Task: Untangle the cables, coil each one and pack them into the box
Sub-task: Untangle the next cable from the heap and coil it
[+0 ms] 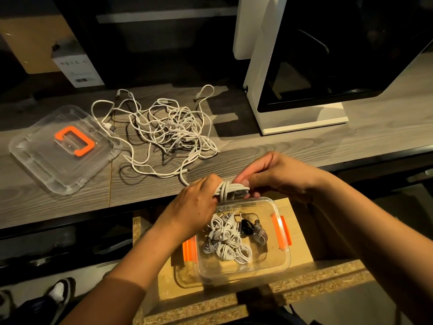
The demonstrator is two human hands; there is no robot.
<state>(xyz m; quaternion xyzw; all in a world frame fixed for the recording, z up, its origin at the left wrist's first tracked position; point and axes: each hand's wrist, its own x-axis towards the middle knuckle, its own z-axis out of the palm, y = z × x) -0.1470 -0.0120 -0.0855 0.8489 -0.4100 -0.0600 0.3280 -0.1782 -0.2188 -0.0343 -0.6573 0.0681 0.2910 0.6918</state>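
Between my hands is a white coiled cable [230, 189], wrapped round its own middle. My left hand [194, 205] grips its left end and my right hand [269, 175] pinches its right end, just above the far rim of the clear plastic box [276, 266]. The box has orange latches and holds several coiled white cables [225, 240] and a small black item [247, 227]. A tangle of white cables [171, 130] lies on the wooden table; one strand runs from it toward my hands.
The clear lid with an orange handle [63, 146] lies on the table [293, 148] at the left. A white monitor stand [302, 123] rises at the back right. The box rests on a chipboard shelf [304, 292] below the table edge. Shoes show at bottom left.
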